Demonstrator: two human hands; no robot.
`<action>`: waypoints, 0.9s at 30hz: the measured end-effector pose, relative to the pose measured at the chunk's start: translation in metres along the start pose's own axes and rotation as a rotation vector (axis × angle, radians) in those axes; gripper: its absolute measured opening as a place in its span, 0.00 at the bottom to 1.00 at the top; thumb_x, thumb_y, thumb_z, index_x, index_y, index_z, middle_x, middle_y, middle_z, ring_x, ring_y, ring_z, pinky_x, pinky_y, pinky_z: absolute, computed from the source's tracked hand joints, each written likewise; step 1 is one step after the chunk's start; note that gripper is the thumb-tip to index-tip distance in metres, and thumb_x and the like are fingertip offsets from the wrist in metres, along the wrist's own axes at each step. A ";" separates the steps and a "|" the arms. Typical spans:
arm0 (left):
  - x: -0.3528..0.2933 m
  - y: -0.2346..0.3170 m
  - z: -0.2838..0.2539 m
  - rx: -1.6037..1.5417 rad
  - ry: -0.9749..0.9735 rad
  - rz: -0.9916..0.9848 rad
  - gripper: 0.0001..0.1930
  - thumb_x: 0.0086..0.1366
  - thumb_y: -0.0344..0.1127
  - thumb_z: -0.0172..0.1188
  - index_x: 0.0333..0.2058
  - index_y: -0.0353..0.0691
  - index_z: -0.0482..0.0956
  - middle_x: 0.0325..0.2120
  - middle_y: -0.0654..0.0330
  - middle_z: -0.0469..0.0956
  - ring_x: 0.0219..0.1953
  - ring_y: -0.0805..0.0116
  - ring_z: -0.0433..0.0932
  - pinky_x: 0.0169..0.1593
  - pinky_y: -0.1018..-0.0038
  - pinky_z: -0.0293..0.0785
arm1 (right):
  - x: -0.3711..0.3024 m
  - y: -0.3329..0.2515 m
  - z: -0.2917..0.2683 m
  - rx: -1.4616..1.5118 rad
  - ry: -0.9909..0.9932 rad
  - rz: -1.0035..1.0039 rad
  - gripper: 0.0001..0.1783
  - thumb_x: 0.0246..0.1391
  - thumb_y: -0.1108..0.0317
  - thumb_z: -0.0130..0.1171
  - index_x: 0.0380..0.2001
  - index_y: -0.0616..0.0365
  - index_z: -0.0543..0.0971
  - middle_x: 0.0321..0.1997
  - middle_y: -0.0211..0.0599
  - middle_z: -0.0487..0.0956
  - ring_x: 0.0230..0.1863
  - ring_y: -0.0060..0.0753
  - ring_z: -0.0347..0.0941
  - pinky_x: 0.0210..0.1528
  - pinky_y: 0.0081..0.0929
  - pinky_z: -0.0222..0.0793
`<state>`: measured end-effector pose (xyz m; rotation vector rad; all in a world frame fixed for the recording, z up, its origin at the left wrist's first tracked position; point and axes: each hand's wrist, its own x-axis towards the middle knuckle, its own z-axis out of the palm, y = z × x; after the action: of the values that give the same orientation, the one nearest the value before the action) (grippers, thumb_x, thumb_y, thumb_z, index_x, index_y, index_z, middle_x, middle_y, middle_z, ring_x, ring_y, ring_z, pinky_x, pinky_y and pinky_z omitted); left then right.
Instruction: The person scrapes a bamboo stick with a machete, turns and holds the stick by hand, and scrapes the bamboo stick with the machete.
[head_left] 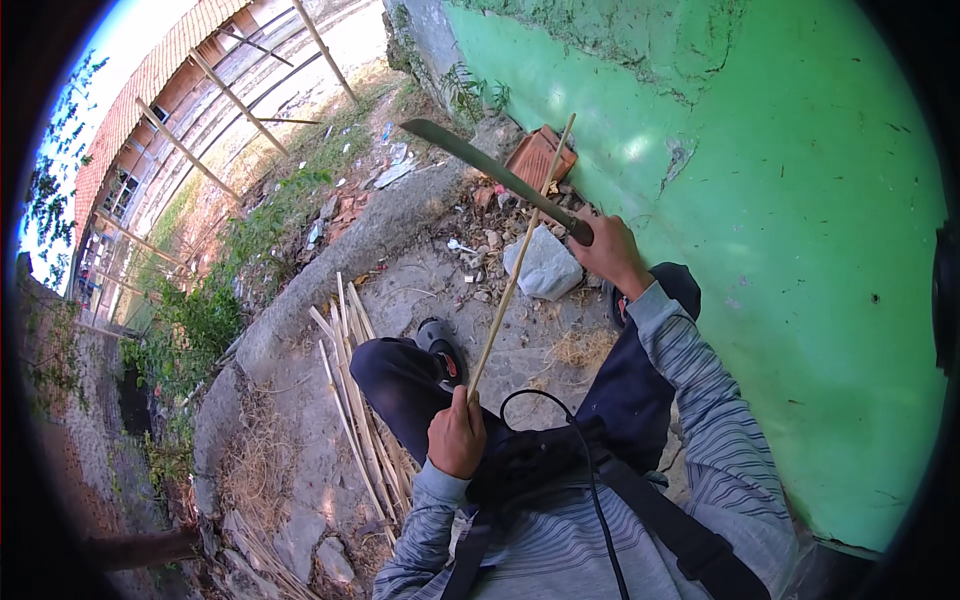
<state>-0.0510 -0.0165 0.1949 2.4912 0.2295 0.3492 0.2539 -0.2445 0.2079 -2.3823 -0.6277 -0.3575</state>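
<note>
My left hand [457, 436] is closed around the lower end of a thin bamboo strip [512, 278], just above my lap. The strip slants up and away to the right. My right hand [608, 250] grips the handle of a machete [490, 171], whose long dark blade points to the far left. The blade crosses the strip near its upper part; whether they touch, I cannot tell. On the ground by my left knee lies a bundle of pale split bamboo strips [352, 400].
A green wall [790, 260] rises close on my right. Ahead are a pale grey stone [543, 263], an orange roof tile [540, 157] and small rubble. A low concrete kerb [330, 255] curves along the left, with plants [195, 325] beyond it. A black cable [598, 500] hangs across my lap.
</note>
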 end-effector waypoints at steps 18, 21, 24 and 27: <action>-0.005 0.005 -0.015 -0.057 -0.057 -0.067 0.04 0.72 0.31 0.55 0.39 0.38 0.70 0.19 0.41 0.75 0.23 0.38 0.77 0.26 0.46 0.68 | -0.040 -0.035 0.001 0.009 -0.155 -0.176 0.06 0.47 0.63 0.66 0.27 0.52 0.82 0.18 0.45 0.78 0.24 0.55 0.79 0.30 0.47 0.74; -0.023 -0.002 -0.023 -0.008 -0.082 -0.082 0.05 0.73 0.32 0.55 0.38 0.38 0.70 0.19 0.41 0.75 0.23 0.38 0.77 0.26 0.46 0.67 | 0.008 -0.006 -0.007 0.024 0.042 -0.056 0.09 0.48 0.63 0.67 0.26 0.56 0.82 0.20 0.47 0.79 0.25 0.57 0.79 0.30 0.46 0.73; -0.030 -0.007 -0.019 0.009 -0.078 -0.052 0.06 0.73 0.32 0.54 0.37 0.38 0.69 0.19 0.41 0.75 0.23 0.38 0.77 0.26 0.46 0.67 | 0.031 0.012 -0.014 0.001 -0.001 0.102 0.12 0.50 0.62 0.67 0.25 0.61 0.80 0.22 0.51 0.79 0.27 0.60 0.79 0.30 0.45 0.72; -0.028 -0.009 -0.017 -0.077 -0.107 -0.097 0.06 0.73 0.31 0.54 0.36 0.38 0.69 0.19 0.41 0.74 0.23 0.37 0.76 0.26 0.46 0.66 | -0.003 -0.004 0.001 0.076 -0.064 -0.037 0.08 0.49 0.63 0.67 0.29 0.57 0.83 0.22 0.49 0.80 0.28 0.58 0.80 0.32 0.47 0.74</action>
<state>-0.0838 -0.0065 0.1977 2.4045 0.2862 0.1812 0.2496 -0.2420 0.2084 -2.3202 -0.7033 -0.2694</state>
